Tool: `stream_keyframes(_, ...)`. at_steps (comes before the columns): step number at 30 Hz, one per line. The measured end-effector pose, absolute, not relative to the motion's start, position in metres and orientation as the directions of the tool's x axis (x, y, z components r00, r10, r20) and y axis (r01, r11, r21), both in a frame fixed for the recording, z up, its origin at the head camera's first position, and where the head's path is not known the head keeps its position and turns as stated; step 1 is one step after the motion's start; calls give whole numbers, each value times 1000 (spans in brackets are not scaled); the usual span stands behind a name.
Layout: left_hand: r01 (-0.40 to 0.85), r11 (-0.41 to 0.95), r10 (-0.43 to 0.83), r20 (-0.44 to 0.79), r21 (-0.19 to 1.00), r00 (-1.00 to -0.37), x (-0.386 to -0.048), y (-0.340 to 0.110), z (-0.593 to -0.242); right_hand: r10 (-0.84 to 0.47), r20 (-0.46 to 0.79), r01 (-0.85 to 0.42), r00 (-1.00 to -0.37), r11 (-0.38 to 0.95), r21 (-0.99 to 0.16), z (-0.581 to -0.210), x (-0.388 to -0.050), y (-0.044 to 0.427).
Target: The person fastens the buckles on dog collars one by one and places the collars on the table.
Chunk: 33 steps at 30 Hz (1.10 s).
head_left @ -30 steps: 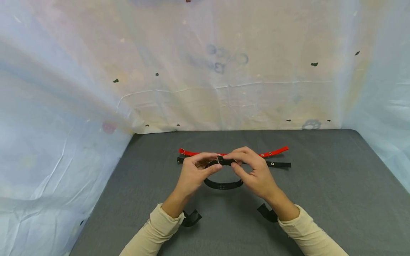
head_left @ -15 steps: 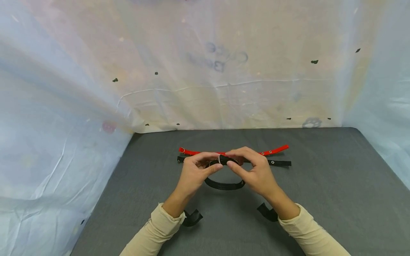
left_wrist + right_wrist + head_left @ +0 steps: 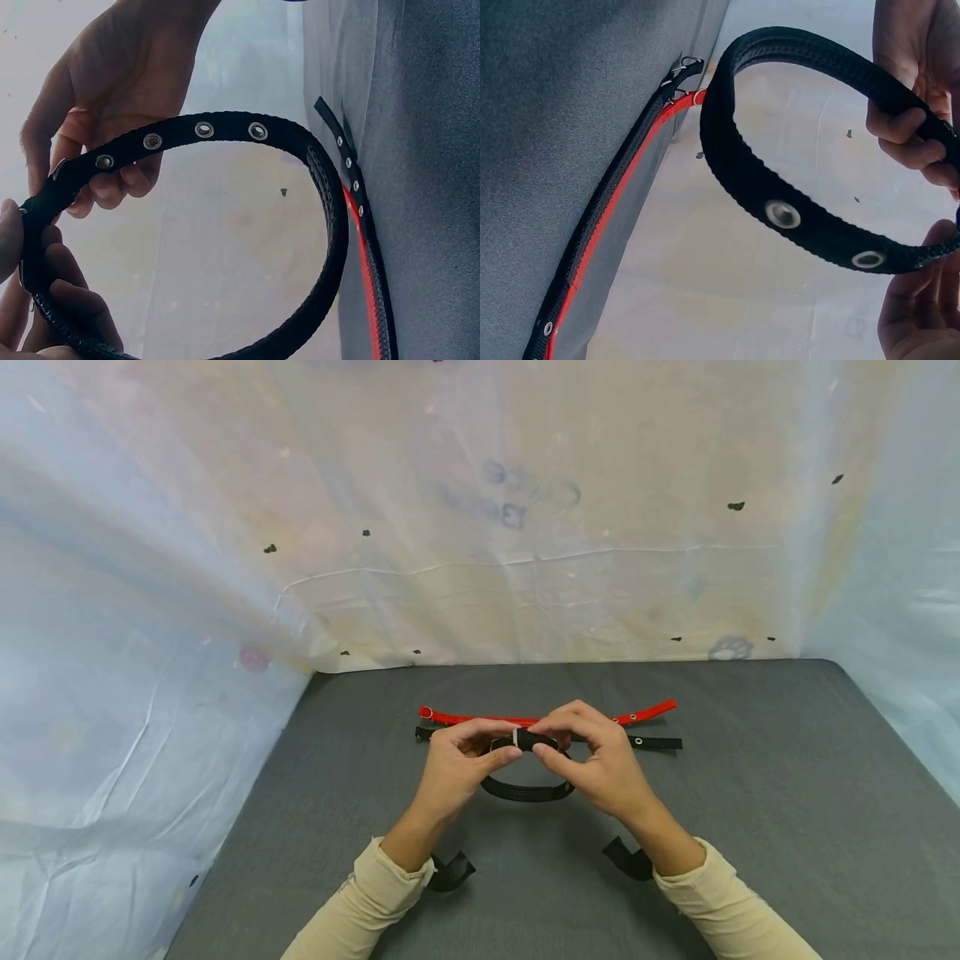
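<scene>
The left wrist view shows 4 clear metal eyelets (image 3: 204,130) along a black woven-fabric strap bent into a loop (image 3: 528,793), and the right wrist view shows 2 eyelets on it; in the head view they are too small to tell. The right wrist view also shows metal fittings (image 3: 682,67) at the end of the flat straps. There are 3 straps: the loop, 1 flat red strap (image 3: 647,712) and 1 flat black strap (image 3: 658,743), these 2 side by side on a grey cloth-covered tabletop (image 3: 780,827). The loop is held above the tabletop between 2 bare hands. The left hand (image 3: 450,764) pinches it between thumb and bent fingers, nearly closed; the right hand (image 3: 603,764) pinches it likewise, just beside a pale metal piece (image 3: 517,737).
</scene>
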<state>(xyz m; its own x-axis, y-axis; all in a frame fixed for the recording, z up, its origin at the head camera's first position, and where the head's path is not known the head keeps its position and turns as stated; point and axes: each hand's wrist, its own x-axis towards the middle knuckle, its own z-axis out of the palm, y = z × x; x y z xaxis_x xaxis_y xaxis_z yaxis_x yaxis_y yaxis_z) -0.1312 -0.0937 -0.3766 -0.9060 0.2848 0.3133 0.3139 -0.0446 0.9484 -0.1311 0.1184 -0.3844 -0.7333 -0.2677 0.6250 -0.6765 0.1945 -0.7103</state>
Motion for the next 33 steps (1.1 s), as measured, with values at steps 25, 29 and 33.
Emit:
stream_keyframes(25, 346, -148, 312, 375, 927, -873, -133, -94, -379, -279, 615, -672, -737, 206, -712, -382, -131, 119)
stream_keyframes(29, 341, -121, 307, 362, 932, -880, -133, -95, -379, -281, 610, -667, -741, 206, -716, -383, -131, 119)
stream_keyframes(33, 351, -62, 310, 353, 934, -883, -132, -95, -378, -293, 594, -656, -749, 209, -725, -383, -130, 118)
